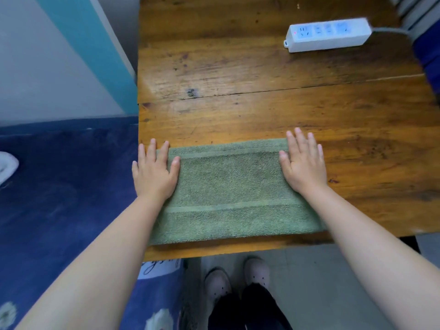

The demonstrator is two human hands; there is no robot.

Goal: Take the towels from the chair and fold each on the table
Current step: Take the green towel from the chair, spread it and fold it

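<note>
Green towel (228, 189) lies flat on the table (262, 75), near the front edge, already folded into a band; long axis runs left-right across the view, short axis toward and away from the person. Left hand (154, 172) is flat on the towel's left end, fingers straight and partly over the edge onto the wood; right hand (304, 163) is flat on the right end, fingertips reaching past the far edge; no grip on either side, both palms open and just pressing the cloth down. Key relation: hands sit one at each end of the long axis, about equally near, so my read is the next fold goes end-to-end, one short end carried across to the other; either hand could lead, the other pins. Left end sits right at the table's left edge, so little margin there; right side has spare wood. Power strip (328, 34) is well apart at the far right. Chair and any other towels not identifiable here; dark blue fabric surface (59, 186) to the left.
</note>
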